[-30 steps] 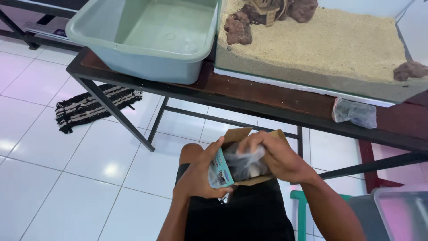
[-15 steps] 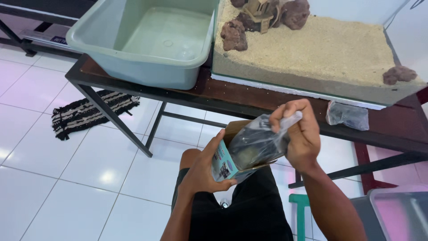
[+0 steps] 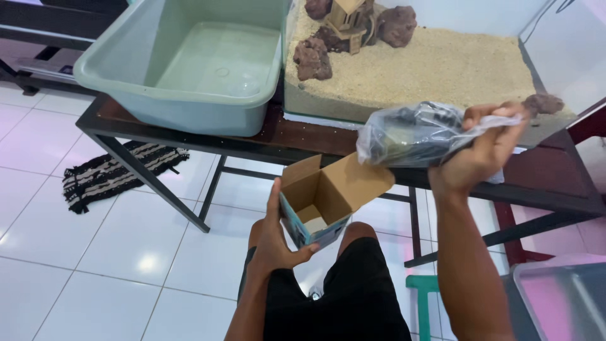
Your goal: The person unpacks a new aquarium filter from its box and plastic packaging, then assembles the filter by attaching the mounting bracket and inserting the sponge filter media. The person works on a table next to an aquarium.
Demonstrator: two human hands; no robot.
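Cardboard box (image 3: 323, 203) sits in the left hand (image 3: 278, 243), low in the middle of the head view, above the person's lap. The fingers wrap its blue printed side and the thumb runs up the near edge, so the hand is closed around it. The box is tilted, its 2 visible flaps stand open, and the brown inside looks empty apart from a pale scrap at the bottom.

Up and to the right, well apart from the box, the right hand (image 3: 483, 151) is clenched on a clear plastic bag (image 3: 410, 134). It grips the bag by its twisted end, and the rest hangs out sideways to the left. Something dark fills the bag; what it is cannot be told through the crinkled plastic.

Behind both hands runs a dark table (image 3: 297, 142) with a black metal frame. On it, to the left, stands a pale green plastic tub (image 3: 183, 95), open and with nothing in it. Just beside the tub on the right is a glass tank (image 3: 416, 69) with a bed of sand, a few reddish-brown rocks and a small wooden ornament at the back.

On the white tiled floor under the table's left end lies a black and white striped mat (image 3: 120, 170). A green stool (image 3: 424, 297) shows by the right forearm.
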